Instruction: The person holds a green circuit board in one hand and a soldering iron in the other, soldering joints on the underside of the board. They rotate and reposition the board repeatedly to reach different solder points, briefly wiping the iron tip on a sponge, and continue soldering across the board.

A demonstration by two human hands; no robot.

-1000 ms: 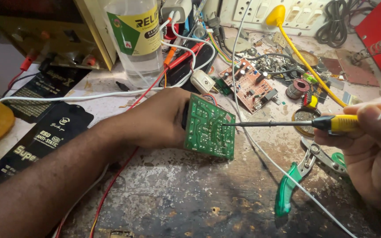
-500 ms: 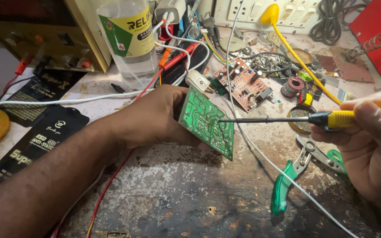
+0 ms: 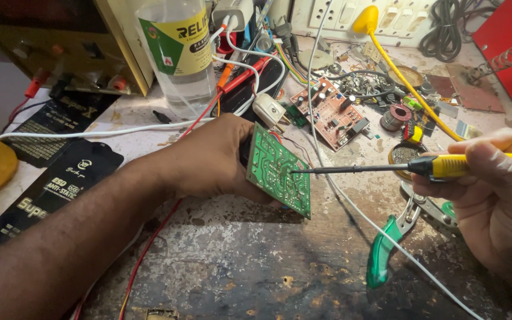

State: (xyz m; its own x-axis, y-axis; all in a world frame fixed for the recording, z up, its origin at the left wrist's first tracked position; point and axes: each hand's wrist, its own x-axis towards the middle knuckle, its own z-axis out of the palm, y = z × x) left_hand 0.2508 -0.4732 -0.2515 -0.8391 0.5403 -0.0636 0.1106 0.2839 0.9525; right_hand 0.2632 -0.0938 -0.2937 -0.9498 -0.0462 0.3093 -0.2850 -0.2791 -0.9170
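At the centre of a cluttered repair bench we hold a small green circuit board (image 3: 278, 178) tilted up on edge, its solder side turned right, its long axis running from upper left down to lower right. Our left hand (image 3: 211, 160) is closed around the board's left edge, propping it just above the scarred bench top (image 3: 232, 261). Our right hand (image 3: 493, 189) comes in from the right, fingers wrapped shut around the yellow grip of a soldering iron (image 3: 386, 169), whose long dark shaft lies almost level and points left, its tip touching the board's face near the middle. A white wire (image 3: 351, 207) crosses just under the shaft, and green-handled pliers (image 3: 395, 237) lie on the bench near the right hand. Beyond, farther off, sit a brown circuit board (image 3: 330, 112), a clear plastic bottle (image 3: 176, 53) and a yellow cable (image 3: 410, 89). The open room lies near us, below the board; the far side is crowded.
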